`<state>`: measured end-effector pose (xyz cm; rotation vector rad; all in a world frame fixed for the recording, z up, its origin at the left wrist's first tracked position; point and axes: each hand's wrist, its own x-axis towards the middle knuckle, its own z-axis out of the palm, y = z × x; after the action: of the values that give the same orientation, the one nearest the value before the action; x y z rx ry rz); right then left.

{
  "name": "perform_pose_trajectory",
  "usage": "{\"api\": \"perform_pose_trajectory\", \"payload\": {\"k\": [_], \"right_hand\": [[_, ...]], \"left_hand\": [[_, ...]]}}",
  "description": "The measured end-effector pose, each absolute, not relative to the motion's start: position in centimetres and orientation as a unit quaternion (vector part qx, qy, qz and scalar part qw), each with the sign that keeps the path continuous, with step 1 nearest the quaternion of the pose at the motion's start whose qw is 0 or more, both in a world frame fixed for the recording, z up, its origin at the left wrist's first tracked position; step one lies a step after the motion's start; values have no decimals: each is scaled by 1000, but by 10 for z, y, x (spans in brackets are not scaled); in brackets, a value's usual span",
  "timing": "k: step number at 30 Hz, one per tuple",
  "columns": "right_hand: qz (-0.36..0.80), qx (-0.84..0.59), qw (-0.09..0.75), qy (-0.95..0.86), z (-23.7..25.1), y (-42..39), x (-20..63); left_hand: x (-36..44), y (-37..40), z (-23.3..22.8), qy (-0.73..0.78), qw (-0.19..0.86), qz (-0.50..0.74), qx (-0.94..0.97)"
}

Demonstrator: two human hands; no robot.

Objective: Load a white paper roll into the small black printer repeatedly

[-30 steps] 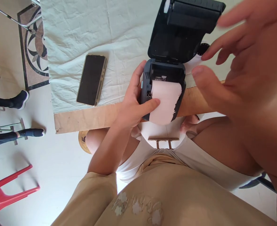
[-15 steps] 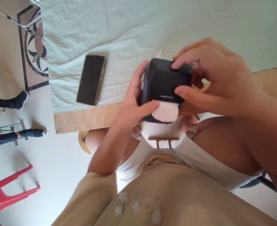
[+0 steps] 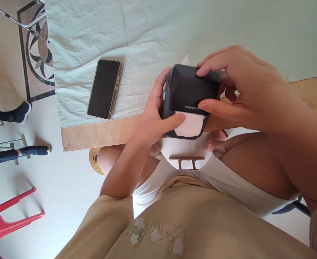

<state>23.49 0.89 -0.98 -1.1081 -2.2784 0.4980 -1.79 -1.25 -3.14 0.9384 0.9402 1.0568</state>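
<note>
The left hand [image 3: 153, 118] is gripping the left side of a small dark label printer [image 3: 192, 91], its fingers lying up along the casing and its thumb pressing onto the white paper strip [image 3: 190, 125] that is sticking out of the slot at the near edge. The right hand [image 3: 244, 90] is clasping the same printer from the other side: its fingertips are resting on the closed lid's far edge, and its thumb is lying along the lid's near right corner, just above the paper. The printer is sitting between the two hands, over the near edge of the wooden table [image 3: 99, 133]; whether it is resting on the wood or being held just clear is hard to say from this angle. Left of the left hand, a phone [image 3: 104, 89] is lying screen up on the pale cloth [image 3: 147, 32]. Further left, past the table's edge, a red chair [image 3: 9, 216] is standing on the floor.
</note>
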Motion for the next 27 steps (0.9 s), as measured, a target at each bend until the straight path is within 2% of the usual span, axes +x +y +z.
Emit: {"api": "perform_pose_trajectory", "payload": {"k": [7, 13, 17, 23, 27], "right_hand": [[119, -423, 277, -855, -22, 9, 228], [153, -456, 267, -835, -23, 1, 218], [152, -455, 266, -836, -20, 2, 215], [77, -380, 363, -848, -9, -2, 225], [95, -370, 304, -873, -10, -4, 229]], "left_hand": [[-14, -11, -34, 369, 694, 494, 373], [2, -16, -25, 412, 626, 552, 366], [-2, -13, -23, 381, 655, 550, 351], [-16, -1, -34, 394, 646, 529, 384], [-18, 2, -37, 409, 635, 522, 397]]}}
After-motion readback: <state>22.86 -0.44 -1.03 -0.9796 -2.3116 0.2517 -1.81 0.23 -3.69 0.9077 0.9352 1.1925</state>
